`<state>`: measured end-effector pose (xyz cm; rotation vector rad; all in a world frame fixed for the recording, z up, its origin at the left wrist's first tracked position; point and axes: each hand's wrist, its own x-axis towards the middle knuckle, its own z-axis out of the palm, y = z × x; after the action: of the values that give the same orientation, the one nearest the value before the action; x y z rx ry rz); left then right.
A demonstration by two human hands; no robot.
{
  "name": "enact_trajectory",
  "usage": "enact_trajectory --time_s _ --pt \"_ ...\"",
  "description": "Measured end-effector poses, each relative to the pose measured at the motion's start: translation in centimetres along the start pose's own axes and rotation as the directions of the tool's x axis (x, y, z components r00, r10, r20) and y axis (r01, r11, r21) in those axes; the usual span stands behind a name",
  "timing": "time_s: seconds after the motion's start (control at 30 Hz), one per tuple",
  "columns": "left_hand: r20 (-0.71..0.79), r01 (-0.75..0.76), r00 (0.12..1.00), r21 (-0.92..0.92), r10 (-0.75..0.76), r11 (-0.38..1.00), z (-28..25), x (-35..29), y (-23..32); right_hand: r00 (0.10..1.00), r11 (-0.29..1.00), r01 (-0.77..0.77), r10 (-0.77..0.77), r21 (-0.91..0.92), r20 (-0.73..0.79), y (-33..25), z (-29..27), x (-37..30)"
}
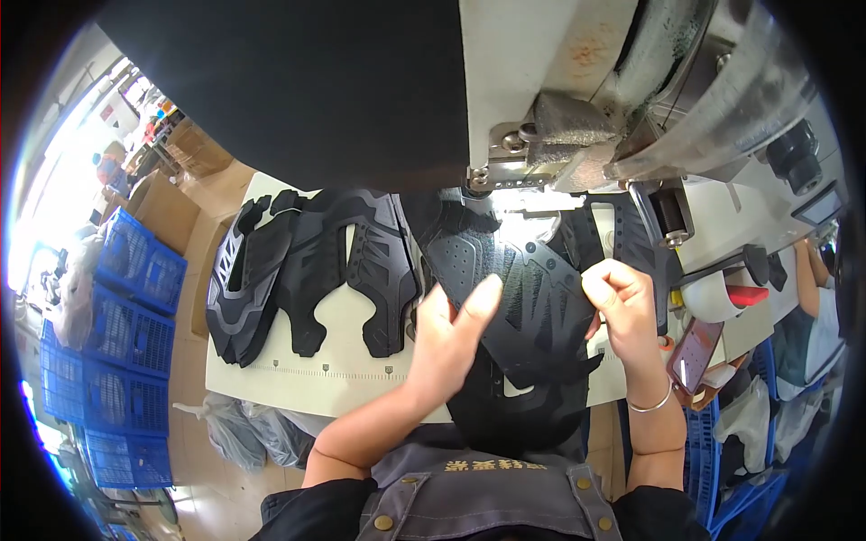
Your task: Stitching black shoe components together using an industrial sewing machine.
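Note:
A black shoe upper (532, 311), with perforations and a raised streaked pattern, lies under the lit head of a sewing machine (577, 135). My left hand (456, 334) grips its left edge, thumb on top and fingers hidden beneath. At the right edge my right hand (622, 302) pinches the material between thumb and bent fingers. The upper's lower part hangs over the table's front edge toward my lap. On the left, several similar black and grey uppers (383, 261) lie overlapping on the white table (352, 383). Further dark pieces (627, 239) lie behind my right hand.
Blue crates (126, 316) are stacked at the left beside cardboard boxes (161, 207). Plastic bags (239, 433) sit below the table's front. A phone (695, 356) stands at the right, near a red object (747, 296). Another person's arm (807, 279) shows at the far right.

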<state>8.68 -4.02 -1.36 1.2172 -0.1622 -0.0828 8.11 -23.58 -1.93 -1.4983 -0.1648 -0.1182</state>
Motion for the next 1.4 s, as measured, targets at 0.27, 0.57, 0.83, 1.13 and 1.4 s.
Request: enact_trajectory --time_s 0.27,0.57,0.83,1.13,1.4 --pt "0.036 0.012 0.999 -0.063 -0.010 0.998 0.5 -1.6 -1.1 0.964 0.953 0.265 -0.267 -0.147 0.009 0.0 -0.1 0.8" --pt "0.014 0.035 0.999 -0.111 -0.033 0.993 1.1 -1.6 -1.8 0.978 0.994 -0.093 0.083 0.048 0.193 4.2 -6.9 8.1" --pt "-0.029 -0.062 0.998 -0.052 0.061 0.997 1.2 -1.8 -1.2 0.992 0.970 -0.116 0.103 0.214 0.069 -1.8 -4.9 3.2" --pt "0.039 0.073 0.997 0.001 -0.073 0.997 -1.0 -1.5 -0.4 0.999 0.999 -0.006 0.008 0.045 -0.037 -1.4 -4.5 1.0" --pt "0.016 0.102 0.994 0.142 -0.105 0.985 -3.1 -2.2 1.5 0.985 0.997 0.060 -0.066 -0.041 -0.157 -1.4 -1.6 -2.5"
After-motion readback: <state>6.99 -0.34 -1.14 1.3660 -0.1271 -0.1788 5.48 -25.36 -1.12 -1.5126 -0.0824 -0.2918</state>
